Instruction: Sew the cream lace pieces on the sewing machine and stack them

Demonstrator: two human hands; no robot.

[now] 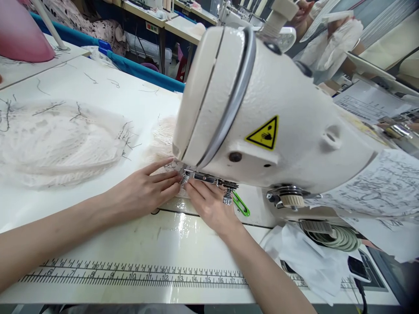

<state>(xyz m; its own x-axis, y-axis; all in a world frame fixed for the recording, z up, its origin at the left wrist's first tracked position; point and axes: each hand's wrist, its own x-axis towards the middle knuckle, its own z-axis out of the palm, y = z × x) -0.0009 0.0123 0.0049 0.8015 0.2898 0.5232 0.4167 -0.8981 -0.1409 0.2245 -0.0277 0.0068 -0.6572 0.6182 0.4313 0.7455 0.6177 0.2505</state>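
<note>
A pale sheer lace piece [164, 134] lies under the head of a white sewing machine [291, 100]. My left hand [152, 187] rests on the lace just left of the needle area, its fingers stretched out and lying flat. My right hand [211, 203] is close on the other side, with fingers extended onto the lace edge; the machine's metal thread guide [209, 178] partly covers it. The needle and presser foot are mostly hidden behind the machine head and my fingertips. A green loop-shaped clip [241, 203] lies beside my right hand.
A heap of pale lace [65, 146] with dark thread ends lies at left. A ruler strip [147, 275] runs along the front edge. White cloth [307, 257], a black device [358, 268] and patterned sheets [376, 185] are at right. Another person's hand [301, 13] shows behind.
</note>
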